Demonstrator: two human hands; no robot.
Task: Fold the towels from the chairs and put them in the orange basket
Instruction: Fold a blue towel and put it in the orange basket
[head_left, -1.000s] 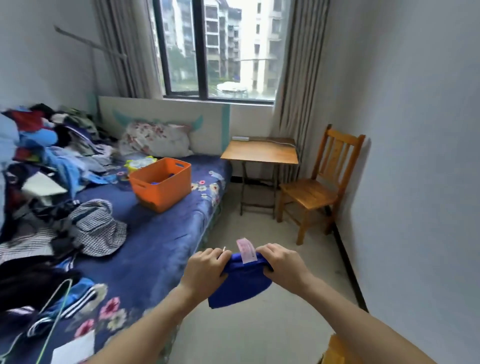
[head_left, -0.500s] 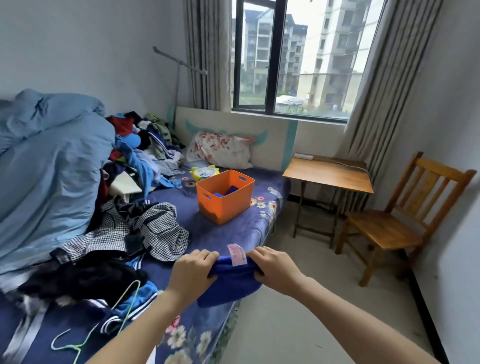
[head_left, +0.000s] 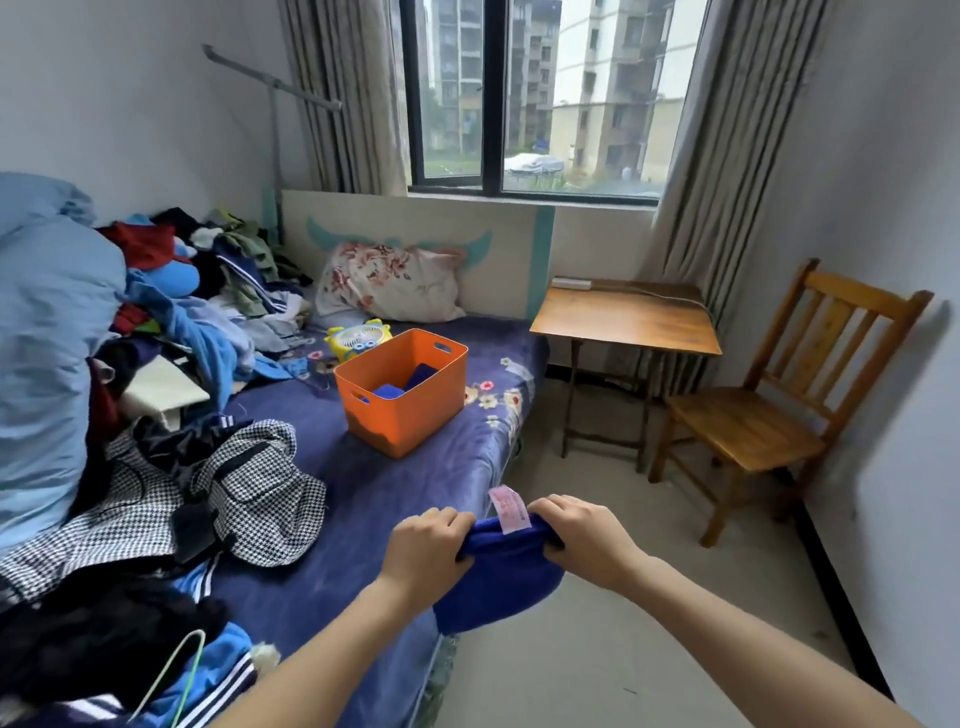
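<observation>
Hanging in front of the one orange basket (head_left: 410, 415), one blue towel (head_left: 498, 587) is clamped at its top by curled fingers of left hand (head_left: 423, 545) and right hand (head_left: 587, 540), arms outstretched; two folded towels (head_left: 389, 392) lie inside the basket

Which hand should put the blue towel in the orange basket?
Left, probably. Both hands grip the blue towel, but the orange basket sits on the bed nearer the left hand than the right hand.

pink towel tag (head_left: 510, 508), print illegible
</observation>
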